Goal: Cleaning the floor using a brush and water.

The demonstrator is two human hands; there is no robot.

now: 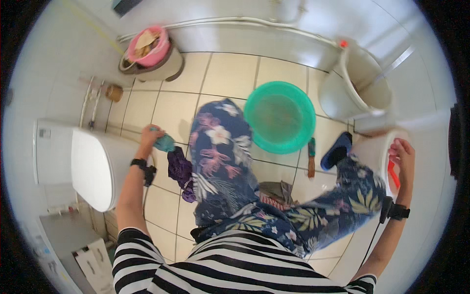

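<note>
My left hand grips a small crumpled teal cloth above the floor on the left. Just past it, a dark purple cloth lies in a heap on the tiles, partly behind my knee. On the far right, my right hand is at the rim of a white container. Its fingers are bent, and whether they hold anything is unclear. Beside that hand shows a red object. A green plastic basin holding cloudy water stands on the floor ahead of my knees.
A tall whitish bucket stands at the right wall. A narrow green-and-brown tool lies by the basin. Grey cloth is between my legs. The white toilet is left; a pink basin with contents sits atop a bin.
</note>
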